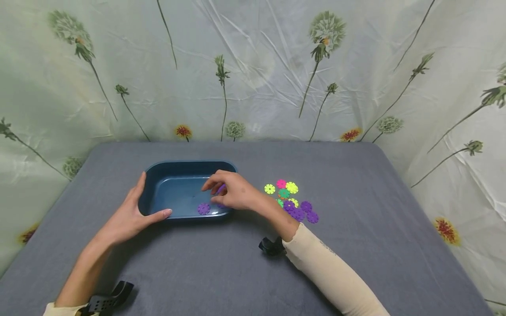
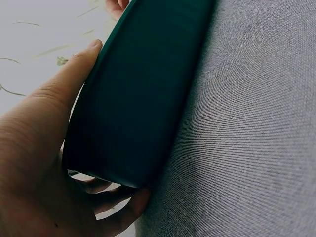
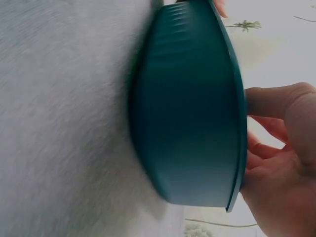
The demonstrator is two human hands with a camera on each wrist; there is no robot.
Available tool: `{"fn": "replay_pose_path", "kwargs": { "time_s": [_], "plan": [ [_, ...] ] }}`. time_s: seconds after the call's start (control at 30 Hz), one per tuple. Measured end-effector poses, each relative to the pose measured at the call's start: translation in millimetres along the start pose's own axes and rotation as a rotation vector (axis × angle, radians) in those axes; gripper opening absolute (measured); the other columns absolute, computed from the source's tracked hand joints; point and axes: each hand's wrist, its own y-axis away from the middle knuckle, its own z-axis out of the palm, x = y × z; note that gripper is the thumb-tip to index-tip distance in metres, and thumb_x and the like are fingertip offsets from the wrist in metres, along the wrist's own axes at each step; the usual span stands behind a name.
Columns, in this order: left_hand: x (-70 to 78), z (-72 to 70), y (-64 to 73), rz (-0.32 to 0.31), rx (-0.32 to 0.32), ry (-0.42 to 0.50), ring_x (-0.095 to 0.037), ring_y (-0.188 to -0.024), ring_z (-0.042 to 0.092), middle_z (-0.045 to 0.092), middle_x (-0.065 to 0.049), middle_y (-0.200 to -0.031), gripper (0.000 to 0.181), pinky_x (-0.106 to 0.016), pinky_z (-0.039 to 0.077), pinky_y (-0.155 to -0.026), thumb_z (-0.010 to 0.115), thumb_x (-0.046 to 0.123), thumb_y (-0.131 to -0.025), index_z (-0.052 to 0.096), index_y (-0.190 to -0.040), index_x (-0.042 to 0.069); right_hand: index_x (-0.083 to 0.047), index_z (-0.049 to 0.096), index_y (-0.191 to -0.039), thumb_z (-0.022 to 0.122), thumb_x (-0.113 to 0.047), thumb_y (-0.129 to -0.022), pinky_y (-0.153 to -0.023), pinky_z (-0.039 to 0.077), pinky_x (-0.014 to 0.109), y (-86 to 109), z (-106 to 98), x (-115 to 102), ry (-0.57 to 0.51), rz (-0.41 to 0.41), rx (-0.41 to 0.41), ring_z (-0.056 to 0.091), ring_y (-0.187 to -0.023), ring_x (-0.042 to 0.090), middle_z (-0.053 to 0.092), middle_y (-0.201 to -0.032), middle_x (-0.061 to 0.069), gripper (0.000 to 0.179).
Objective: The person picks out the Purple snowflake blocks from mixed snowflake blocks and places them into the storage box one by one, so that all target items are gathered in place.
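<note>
The table wears a grey cloth (image 1: 356,188), finely lined in the left wrist view. Toward its far left corner, the tray (image 1: 174,195) is deep blue, greener in the wrist views; a disc (image 1: 204,208) inside is purple. Farther toward the table's right edge lie yellow (image 1: 269,189), pink (image 1: 281,184), green (image 1: 284,193) and purple discs (image 1: 306,206). Beyond the far edge, a pale backdrop (image 1: 257,44) carries green dandelions and red-and-yellow blooms. The sleeve (image 1: 328,272) is cream, the wrist strap (image 1: 270,246) black.

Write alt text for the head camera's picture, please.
A person's right hand reaches over a blue tray with a notched purple disc lying inside, while the left hand holds the tray's left end. To the tray's right, more small discs in yellow, pink, green and purple lie on a gray cloth.
</note>
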Motion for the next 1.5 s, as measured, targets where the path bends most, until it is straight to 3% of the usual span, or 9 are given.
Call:
{"fn": "replay_pose_path", "kwargs": {
  "time_s": [0.2, 0.7, 0.87, 1.0, 1.33, 1.5],
  "plan": [
    [0.0, 0.0, 2.2, 0.0, -0.004, 0.002, -0.062, -0.154, 0.01, -0.009, -0.033, -0.172, 0.129, -0.083, 0.025, -0.109, 0.077, 0.055, -0.089, -0.024, -0.163, 0.026, -0.002, 0.072, -0.122, 0.072, -0.001, -0.096, -0.092, 0.058, 0.022, 6.5, -2.6, 3.9, 0.004, -0.043, 0.04, 0.068, -0.111, 0.023, 0.065, -0.124, 0.015, 0.026],
    [2.8, -1.1, 1.3, 0.012, -0.003, 0.005, -0.063, -0.154, 0.012, -0.007, -0.034, -0.171, 0.129, -0.083, 0.026, -0.108, 0.077, 0.055, -0.089, -0.024, -0.163, 0.027, -0.002, 0.074, -0.112, 0.076, 0.0, -0.092, -0.088, 0.06, 0.03, 30.4, -13.2, 16.9, -0.089, -0.106, 0.247, 0.069, -0.109, 0.03, 0.066, -0.115, 0.008, 0.021],
    [2.1, -0.3, 1.0, 0.016, 0.008, 0.005, -0.062, -0.154, 0.011, -0.006, -0.033, -0.172, 0.129, -0.082, 0.025, -0.109, 0.078, 0.055, -0.088, -0.023, -0.164, 0.026, -0.004, 0.075, -0.109, 0.076, 0.0, -0.092, -0.088, 0.062, 0.035, 37.4, -13.4, 21.5, -0.092, -0.127, 0.28, 0.068, -0.107, 0.03, 0.066, -0.113, 0.008, 0.017],
    [0.7, 0.0, 2.8, 0.016, 0.005, 0.004, -0.063, -0.154, 0.011, -0.007, -0.033, -0.172, 0.129, -0.083, 0.026, -0.108, 0.078, 0.054, -0.088, -0.023, -0.164, 0.026, -0.01, 0.076, -0.106, 0.077, -0.004, -0.093, -0.087, 0.061, 0.031, 43.8, -14.6, 24.8, -0.074, -0.125, 0.303, 0.067, -0.105, 0.026, 0.067, -0.111, 0.004, 0.015],
    [-1.7, 1.6, 2.3, 0.006, 0.005, -0.011, -0.064, -0.152, 0.014, -0.006, -0.036, -0.171, 0.129, -0.083, 0.027, -0.106, 0.077, 0.056, -0.089, -0.024, -0.164, 0.026, -0.006, 0.077, -0.103, 0.077, -0.007, -0.093, -0.085, 0.059, 0.032, 58.8, -23.1, 38.3, -0.068, -0.128, 0.342, 0.067, -0.104, 0.032, 0.069, -0.11, 0.004, 0.01],
    [-2.1, 1.2, 1.8, 0.004, 0.013, -0.026, -0.063, -0.152, 0.015, -0.004, -0.036, -0.17, 0.129, -0.083, 0.028, -0.107, 0.077, 0.057, -0.088, -0.023, -0.164, 0.025, -0.01, 0.077, -0.104, 0.078, -0.014, -0.094, -0.085, 0.059, 0.035, 67.1, -27.5, 42.0, -0.055, -0.103, 0.354, 0.066, -0.104, 0.026, 0.069, -0.11, 0.001, 0.01]
  ]
}}
